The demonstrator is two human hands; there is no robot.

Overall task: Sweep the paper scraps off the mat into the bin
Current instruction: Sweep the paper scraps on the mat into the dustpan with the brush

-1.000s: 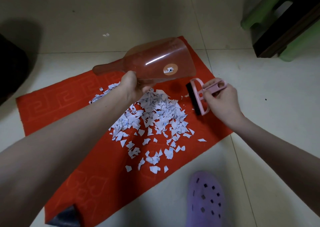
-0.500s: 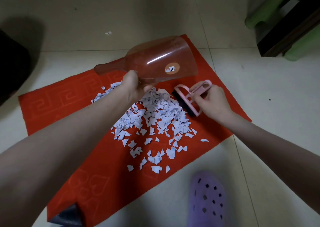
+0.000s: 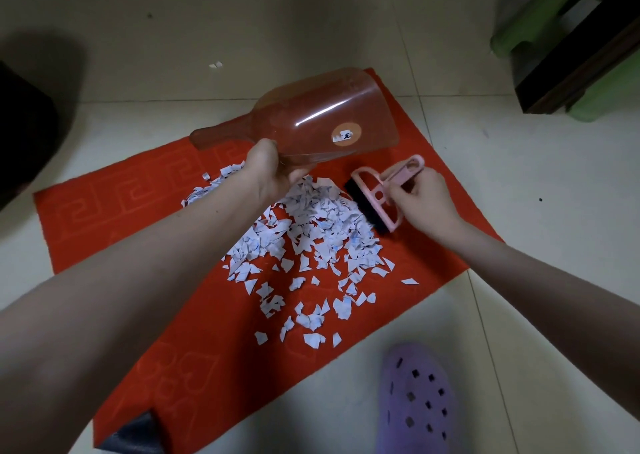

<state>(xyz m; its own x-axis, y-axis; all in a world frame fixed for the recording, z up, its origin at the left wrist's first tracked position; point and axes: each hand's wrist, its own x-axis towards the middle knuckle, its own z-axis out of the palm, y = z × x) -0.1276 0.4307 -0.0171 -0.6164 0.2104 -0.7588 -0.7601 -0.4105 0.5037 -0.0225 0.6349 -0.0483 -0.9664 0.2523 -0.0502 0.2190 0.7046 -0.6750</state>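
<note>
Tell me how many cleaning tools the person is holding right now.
2. A clear dustpan is held by the left hand, raised above the red mat. A pink brush is in the right hand, bristles at the right edge of the paper scraps.

Both forearms were bare to the edge of view, with no sleeve, watch or ring showing on the left hand (image 3: 268, 173) or the right hand (image 3: 424, 204). One foot wore a purple clog (image 3: 417, 401) pierced with small dark holes.
</note>
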